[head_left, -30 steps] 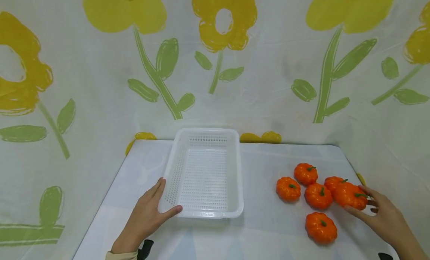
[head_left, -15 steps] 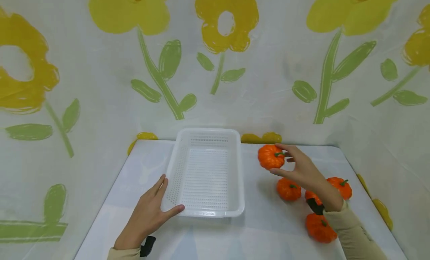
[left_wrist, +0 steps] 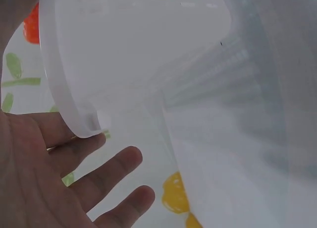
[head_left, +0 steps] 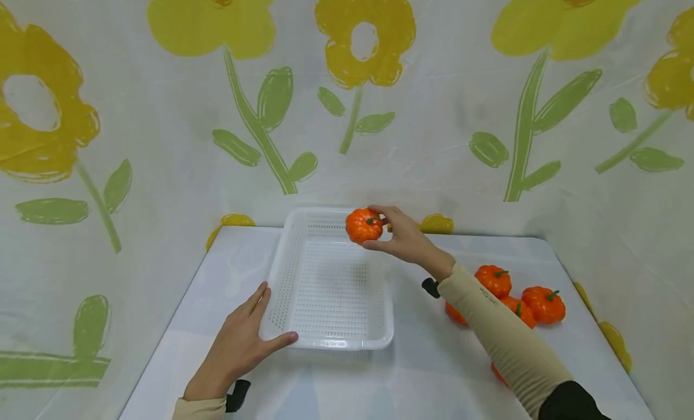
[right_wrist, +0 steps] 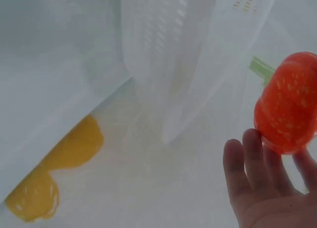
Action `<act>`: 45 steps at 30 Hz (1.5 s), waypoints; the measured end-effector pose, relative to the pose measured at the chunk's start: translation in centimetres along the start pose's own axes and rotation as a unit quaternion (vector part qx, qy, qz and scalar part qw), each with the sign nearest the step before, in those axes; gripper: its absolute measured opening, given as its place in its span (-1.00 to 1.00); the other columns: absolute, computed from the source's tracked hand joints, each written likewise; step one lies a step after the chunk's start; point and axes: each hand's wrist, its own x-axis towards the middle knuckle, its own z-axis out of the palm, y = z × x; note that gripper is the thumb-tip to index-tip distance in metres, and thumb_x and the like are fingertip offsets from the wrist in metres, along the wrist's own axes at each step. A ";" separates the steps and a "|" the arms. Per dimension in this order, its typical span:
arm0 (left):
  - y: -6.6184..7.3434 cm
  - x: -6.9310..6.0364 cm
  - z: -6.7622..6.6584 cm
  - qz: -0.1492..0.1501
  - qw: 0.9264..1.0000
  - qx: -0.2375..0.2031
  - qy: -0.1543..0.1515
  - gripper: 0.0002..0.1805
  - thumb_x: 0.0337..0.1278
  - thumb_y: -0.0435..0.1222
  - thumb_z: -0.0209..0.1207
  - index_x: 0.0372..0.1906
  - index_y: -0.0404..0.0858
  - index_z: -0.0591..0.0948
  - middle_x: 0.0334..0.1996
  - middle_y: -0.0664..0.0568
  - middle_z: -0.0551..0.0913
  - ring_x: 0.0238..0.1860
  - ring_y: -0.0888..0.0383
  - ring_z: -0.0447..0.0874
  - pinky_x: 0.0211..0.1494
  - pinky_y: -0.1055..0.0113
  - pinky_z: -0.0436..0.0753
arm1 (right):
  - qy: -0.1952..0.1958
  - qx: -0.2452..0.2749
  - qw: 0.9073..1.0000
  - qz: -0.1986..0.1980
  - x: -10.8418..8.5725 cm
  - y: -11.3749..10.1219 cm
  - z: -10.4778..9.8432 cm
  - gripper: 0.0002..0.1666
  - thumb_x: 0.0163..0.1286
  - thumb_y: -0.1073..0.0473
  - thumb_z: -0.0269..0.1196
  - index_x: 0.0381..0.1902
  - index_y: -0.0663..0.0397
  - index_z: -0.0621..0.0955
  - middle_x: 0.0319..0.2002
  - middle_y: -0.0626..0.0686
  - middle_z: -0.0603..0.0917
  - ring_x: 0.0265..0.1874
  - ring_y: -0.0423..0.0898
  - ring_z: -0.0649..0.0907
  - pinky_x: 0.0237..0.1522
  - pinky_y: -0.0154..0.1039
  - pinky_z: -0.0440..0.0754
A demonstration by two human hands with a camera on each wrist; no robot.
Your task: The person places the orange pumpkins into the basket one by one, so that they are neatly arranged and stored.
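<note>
My right hand (head_left: pixel 403 236) pinches a small orange pumpkin (head_left: pixel 364 226) with a green stem between thumb and fingers. It holds the pumpkin above the far right corner of a white perforated plastic basket (head_left: pixel 386 305). The right wrist view shows the orange pumpkin (right_wrist: pixel 290 104) at the fingertips, beside the basket's wall (right_wrist: pixel 163 49). At the basket's near left corner, my left hand (head_left: pixel 238 341) lies with straight fingers along the side and thumb over the rim. In the left wrist view, the left hand (left_wrist: pixel 64 163) has its fingers spread, some touching the rim (left_wrist: pixel 59 89).
To the right on the white table (head_left: pixel 423 372) lie several more pumpkins, among them a back one (head_left: pixel 493 280) and a right one (head_left: pixel 544 305). My right sleeve (head_left: pixel 504 335) partly hides others. A flower-patterned cloth (head_left: pixel 434 137) rises behind the table.
The right hand has carried a pumpkin from the pile at the right, leftward to above the basket's far corner. The left hand has stayed at the basket's rim.
</note>
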 end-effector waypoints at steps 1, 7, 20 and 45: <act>0.0 0.0 0.0 -0.002 1.000 -0.001 -0.002 0.34 -0.08 0.51 0.19 0.55 -0.41 0.17 0.57 -0.19 0.14 0.44 -0.30 0.28 0.39 -0.22 0.37 | -0.002 0.001 1.000 0.004 0.7 -0.1 0.4 0.00 0.17 -0.12 0.54 0.49 -0.05 0.36 0.31 0.05 0.47 0.10 0.00 0.54 0.06 -0.04 0.64; -0.3 0.1 -0.3 -0.018 1.000 -0.002 -0.014 0.36 -0.12 0.54 0.18 0.56 -0.38 0.16 0.58 -0.19 0.13 0.45 -0.30 0.26 0.40 -0.24 0.36 | -0.008 0.016 0.999 0.035 4.7 -1.0 3.5 -0.01 0.21 -0.11 0.51 0.50 -0.03 0.33 0.33 0.04 0.43 0.12 -0.03 0.49 0.11 -0.09 0.61; 0.0 0.2 -0.4 -0.022 1.000 -0.004 -0.014 0.35 -0.13 0.55 0.17 0.56 -0.36 0.17 0.58 -0.16 0.13 0.45 -0.29 0.27 0.39 -0.24 0.36 | -0.051 -0.007 0.992 0.117 7.7 -2.2 10.8 -0.02 0.22 -0.01 0.51 0.50 -0.01 0.30 0.35 0.14 0.39 0.25 0.06 0.49 0.32 0.02 0.50; 0.4 0.3 -0.1 -0.017 1.000 0.006 0.000 0.31 -0.12 0.47 0.26 0.54 -0.38 0.22 0.56 -0.18 0.18 0.40 -0.31 0.34 0.36 -0.24 0.41 | -0.111 -0.054 0.980 0.156 7.3 -0.7 12.8 0.10 0.21 -0.01 0.52 0.58 -0.11 0.18 0.48 0.19 0.25 0.33 0.10 0.46 0.32 0.08 0.49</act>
